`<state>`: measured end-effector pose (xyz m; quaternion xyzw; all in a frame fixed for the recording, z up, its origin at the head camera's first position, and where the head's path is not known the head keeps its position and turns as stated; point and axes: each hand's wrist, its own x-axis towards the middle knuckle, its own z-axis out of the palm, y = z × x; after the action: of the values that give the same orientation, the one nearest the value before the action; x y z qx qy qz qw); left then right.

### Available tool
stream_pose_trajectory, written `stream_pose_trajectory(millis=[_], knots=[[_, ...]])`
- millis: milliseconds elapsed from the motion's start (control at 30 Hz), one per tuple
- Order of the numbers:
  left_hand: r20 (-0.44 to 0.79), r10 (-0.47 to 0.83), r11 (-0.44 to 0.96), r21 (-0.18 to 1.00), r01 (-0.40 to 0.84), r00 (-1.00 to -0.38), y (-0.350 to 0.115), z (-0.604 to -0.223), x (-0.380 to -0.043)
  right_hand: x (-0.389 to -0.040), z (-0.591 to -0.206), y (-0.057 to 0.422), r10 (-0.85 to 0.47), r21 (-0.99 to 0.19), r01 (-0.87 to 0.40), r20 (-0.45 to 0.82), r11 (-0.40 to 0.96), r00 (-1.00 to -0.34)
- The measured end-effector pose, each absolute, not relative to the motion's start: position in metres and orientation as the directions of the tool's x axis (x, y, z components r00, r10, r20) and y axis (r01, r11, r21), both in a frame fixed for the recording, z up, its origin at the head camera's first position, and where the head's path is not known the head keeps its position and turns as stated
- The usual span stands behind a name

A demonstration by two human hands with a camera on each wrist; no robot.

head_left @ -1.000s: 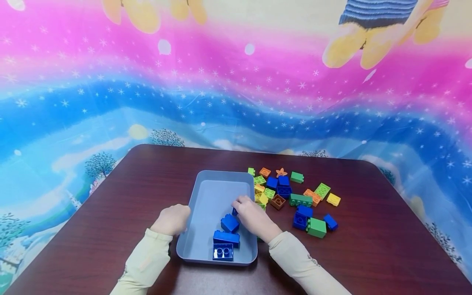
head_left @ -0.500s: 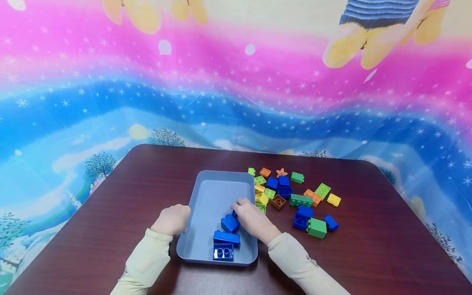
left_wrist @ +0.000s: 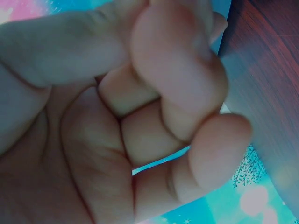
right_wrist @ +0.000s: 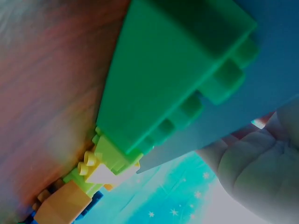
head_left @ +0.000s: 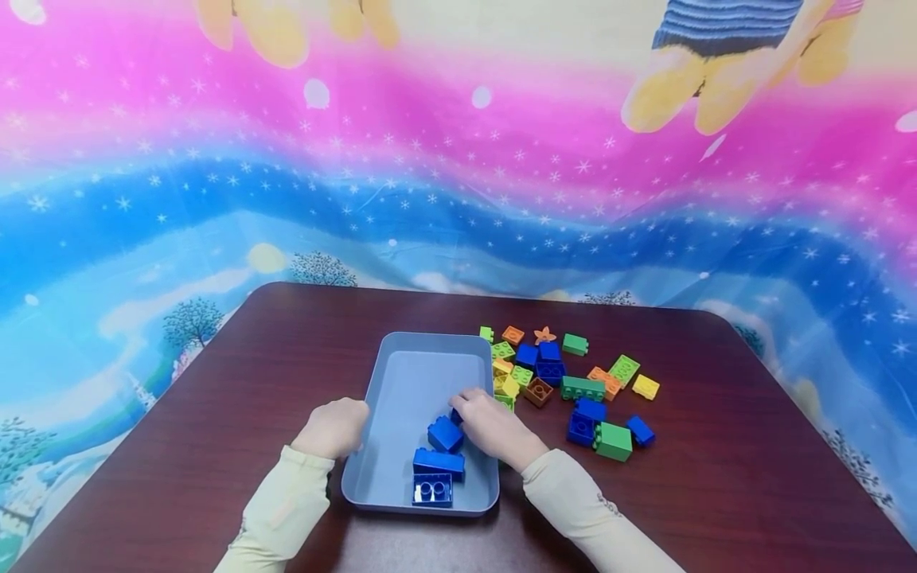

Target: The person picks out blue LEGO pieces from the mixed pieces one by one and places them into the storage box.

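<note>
A grey-blue tray stands on the table in the head view. My left hand grips its left rim with curled fingers; the left wrist view shows the curled fingers close up, with a strip of tray beyond. Inside the tray my right hand pinches a blue toy brick, mostly hidden under the fingers. A blue brick lies just below it, then a long blue brick and an upturned blue brick. In the right wrist view the tray wall hides the right fingertips.
A pile of mixed bricks lies right of the tray, including a green brick, a brown brick and an orange star-shaped piece. A large green brick sits against the tray's outer wall. A printed cloth hangs behind the table.
My right hand has shifted very slightly toward the near end of the tray, at the blue brick. The left hand stays on the rim, and the bricks in the tray lie as before.
</note>
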<state>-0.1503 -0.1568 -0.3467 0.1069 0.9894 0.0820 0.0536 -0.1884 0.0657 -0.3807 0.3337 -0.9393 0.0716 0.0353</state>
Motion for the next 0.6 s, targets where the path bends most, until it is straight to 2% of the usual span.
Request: stream_pose_trajectory(millis=[133,400,600], knots=[[-0.083,0.224,0.962,0.175,0.207,-0.971,-0.157,-0.346,-0.15,-0.187,-0.377,0.068,-0.613,-0.144,-0.622,0.105,0.77,-0.783],[-0.075,0.227,0.961,0.177,0.211,-0.971,-0.156,-0.345,-0.149,-0.188,-0.373,0.078,-0.599,-0.124,-0.662,0.327,0.739,-0.73],[-0.072,0.229,0.961,0.173,0.214,-0.971,-0.157,-0.346,-0.15,-0.19,-0.374,0.091,-0.558,-0.131,-0.653,0.413,0.746,-0.72]])
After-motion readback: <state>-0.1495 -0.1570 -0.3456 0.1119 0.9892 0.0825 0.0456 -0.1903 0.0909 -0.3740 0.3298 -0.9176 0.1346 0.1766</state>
